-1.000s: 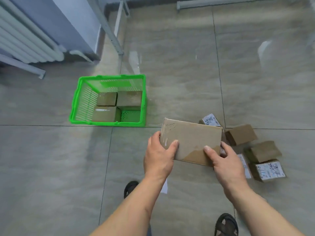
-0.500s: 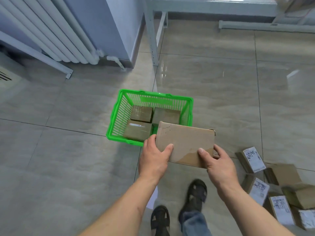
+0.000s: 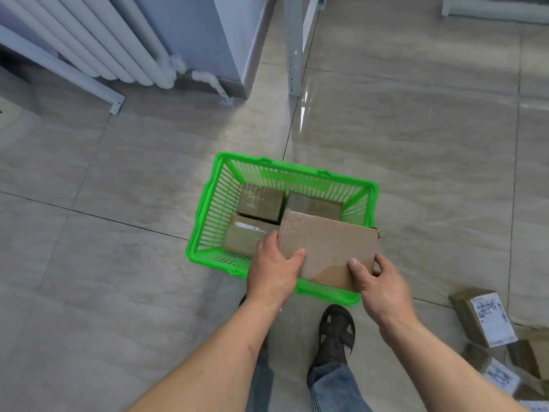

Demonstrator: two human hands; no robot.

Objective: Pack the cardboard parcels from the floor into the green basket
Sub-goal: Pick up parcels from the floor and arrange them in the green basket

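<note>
No text is reading clearly for you here. You are seeing a white printed shipping label (image 3: 491, 320) lying on the top face of a brown cardboard parcel on the floor at the right edge, but its dark print is blurring into unreadable marks. A second white label (image 3: 501, 377) on another floor parcel below it is showing only grey smudges. A narrow white sticker (image 3: 248, 227) on a brown parcel inside the green plastic basket (image 3: 208, 221) is too small to make out.

Both bare forearms reach forward toward 12 o'clock. The left hand (image 3: 274, 270) grips a cardboard parcel (image 3: 326, 248) at its 8 o'clock corner; the right hand (image 3: 383, 288) pinches its 5 o'clock edge, thumbs on top.
</note>
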